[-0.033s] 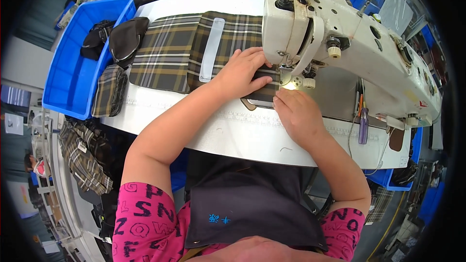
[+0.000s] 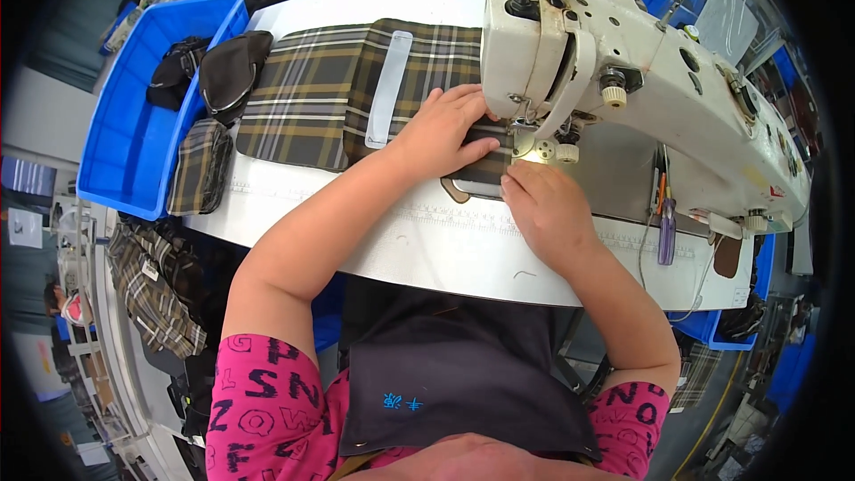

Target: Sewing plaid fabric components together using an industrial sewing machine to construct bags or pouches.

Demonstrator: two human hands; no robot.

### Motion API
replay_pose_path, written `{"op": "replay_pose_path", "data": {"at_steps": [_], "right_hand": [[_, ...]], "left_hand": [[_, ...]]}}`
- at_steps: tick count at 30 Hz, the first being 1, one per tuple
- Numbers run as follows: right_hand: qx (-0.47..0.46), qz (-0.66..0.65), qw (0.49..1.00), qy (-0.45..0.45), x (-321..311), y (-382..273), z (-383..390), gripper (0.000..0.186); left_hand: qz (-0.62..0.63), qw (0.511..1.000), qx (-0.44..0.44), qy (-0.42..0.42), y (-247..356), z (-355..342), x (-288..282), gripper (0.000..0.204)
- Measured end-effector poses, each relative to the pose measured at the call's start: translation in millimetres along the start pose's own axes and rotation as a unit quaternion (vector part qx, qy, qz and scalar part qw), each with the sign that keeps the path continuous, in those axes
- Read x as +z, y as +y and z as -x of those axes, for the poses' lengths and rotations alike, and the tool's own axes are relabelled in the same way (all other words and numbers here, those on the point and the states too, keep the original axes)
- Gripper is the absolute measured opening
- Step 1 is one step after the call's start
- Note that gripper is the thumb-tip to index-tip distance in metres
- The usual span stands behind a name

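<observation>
A plaid fabric panel point(image 2: 307, 93) in grey, tan and white lies across the white sewing table, its right end under the head of a white sewing machine point(image 2: 525, 53). On it lies a pale, narrow strip point(image 2: 389, 89). My left hand point(image 2: 445, 134) rests flat on the panel, left of the needle, with thumb and fingers spread; some fingertips are hidden behind the machine head. Close in front of the lit presser foot point(image 2: 525, 138), my right hand point(image 2: 545, 205) pinches the near right edge of the fabric, its fingers drawn together.
A blue bin point(image 2: 125, 116) stands at the left, with dark pouches point(image 2: 234, 76) and a folded plaid stack point(image 2: 199, 167) by its right side. A purple-handled screwdriver point(image 2: 666, 236) lies right of my right hand. Loose thread point(image 2: 525, 273) lies near the table's front edge.
</observation>
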State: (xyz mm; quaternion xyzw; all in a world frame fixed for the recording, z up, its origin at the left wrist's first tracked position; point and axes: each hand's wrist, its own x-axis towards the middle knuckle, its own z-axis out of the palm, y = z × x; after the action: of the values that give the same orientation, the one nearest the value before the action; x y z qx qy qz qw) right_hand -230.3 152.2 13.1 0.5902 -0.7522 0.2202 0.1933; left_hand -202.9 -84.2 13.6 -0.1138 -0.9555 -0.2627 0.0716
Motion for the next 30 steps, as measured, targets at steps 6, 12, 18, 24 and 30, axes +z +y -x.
{"op": "replay_pose_path", "data": {"at_steps": [6, 12, 18, 24, 30], "right_hand": [[0.092, 0.020, 0.993, -0.066, 3, 2, 2, 0.025], [0.113, 0.072, 0.987, -0.087, -2, 3, -3, 0.040], [0.117, 0.083, 0.986, -0.081, -4, 2, -1, 0.042], [0.122, 0.082, 0.985, -0.086, 0, 0, -1, 0.041], [0.130, 0.080, 0.985, -0.078, -1, 4, 4, 0.039]], "left_hand": [[-0.028, 0.998, 0.042, 0.041, -19, -17, 4, 0.051], [-0.075, 0.997, 0.029, 0.007, -34, -32, 5, 0.040], [-0.054, 0.998, 0.008, 0.011, -48, -46, 8, 0.036], [-0.062, 0.998, -0.014, 0.028, -55, -49, 11, 0.035], [-0.080, 0.996, -0.005, 0.036, -53, -55, 13, 0.035]]}}
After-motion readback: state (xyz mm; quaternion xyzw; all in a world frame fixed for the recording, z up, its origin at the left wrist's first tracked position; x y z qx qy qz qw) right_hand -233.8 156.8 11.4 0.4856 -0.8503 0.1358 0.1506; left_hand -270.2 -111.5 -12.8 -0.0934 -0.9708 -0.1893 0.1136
